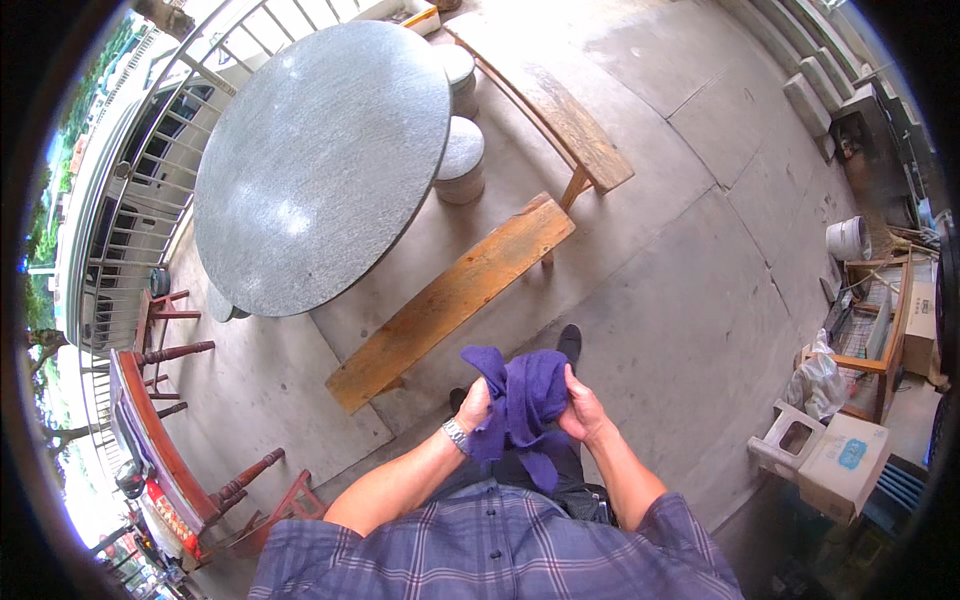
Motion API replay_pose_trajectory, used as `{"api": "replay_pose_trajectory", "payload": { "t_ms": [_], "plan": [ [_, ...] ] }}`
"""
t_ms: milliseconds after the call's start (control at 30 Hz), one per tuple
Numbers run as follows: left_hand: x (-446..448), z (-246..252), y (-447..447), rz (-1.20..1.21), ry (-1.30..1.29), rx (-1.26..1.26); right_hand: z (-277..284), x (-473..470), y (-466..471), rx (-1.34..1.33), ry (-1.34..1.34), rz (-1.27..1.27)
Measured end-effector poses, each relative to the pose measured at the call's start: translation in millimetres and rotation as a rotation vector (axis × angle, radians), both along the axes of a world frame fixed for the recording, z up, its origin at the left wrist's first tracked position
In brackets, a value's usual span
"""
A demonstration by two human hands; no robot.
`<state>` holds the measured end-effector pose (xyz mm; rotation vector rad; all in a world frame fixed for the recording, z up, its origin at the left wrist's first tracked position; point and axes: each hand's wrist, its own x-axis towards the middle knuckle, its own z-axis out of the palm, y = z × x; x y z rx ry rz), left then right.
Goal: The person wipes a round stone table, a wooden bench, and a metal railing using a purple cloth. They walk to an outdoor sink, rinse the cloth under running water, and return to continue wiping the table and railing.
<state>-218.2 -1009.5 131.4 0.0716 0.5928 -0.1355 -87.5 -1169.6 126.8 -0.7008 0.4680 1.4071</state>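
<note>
A bunched purple cloth [529, 394] hangs in front of my body, gripped from both sides. My left hand [474, 405], with a metal-banded watch at the wrist, grips its left side. On the other side, my right hand [581, 405] has its fingers around the cloth's right edge, and the fingers behind the fabric are hidden. Loose ends of the cloth droop below and stick up at the upper left. Just beyond the cloth stands a long wooden bench [450, 300], apart from both hands.
A round stone table [322, 165] stands ahead to the left, with stone stools [460, 157] beside it. A second wooden bench [555, 112] lies beyond. Leftward are a red wooden table [169, 442] and a metal railing [161, 165]. A cardboard box [840, 465] and white bucket [846, 238] sit rightward.
</note>
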Motion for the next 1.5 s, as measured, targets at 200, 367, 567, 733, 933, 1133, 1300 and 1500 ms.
{"api": "replay_pose_trajectory", "payload": {
  "t_ms": [200, 367, 567, 733, 933, 1133, 1300, 1500],
  "plan": [
    [100, 21, -40, 0.060, 0.196, 0.264, 10, 66, -26, -0.173, -0.331, 0.087],
    [211, 50, -84, -0.717, -0.015, 1.448, 40, 170, -56, 0.093, 0.127, 0.025],
    [287, 96, -67, -0.204, -0.025, 2.197, 33, 313, -31, 0.245, 0.063, -0.097],
    [276, 28, 58, -0.146, 0.563, 2.207, -11, 409, -19, 0.095, 0.014, -0.101],
    [287, -46, 257, -0.178, 1.276, 2.209, -8, 479, 16, -0.102, 0.002, 0.194],
    [318, -74, 392, -0.068, 1.629, 1.850, -50, 545, 110, -0.331, -0.539, 0.766],
    [325, -149, 406, -0.062, 2.068, 1.675, -125, 576, 201, -0.233, -1.076, 1.244],
    [343, -149, 394, -0.209, 2.252, 1.789, -231, 591, 206, 0.384, -2.013, 1.762]
  ]
}}
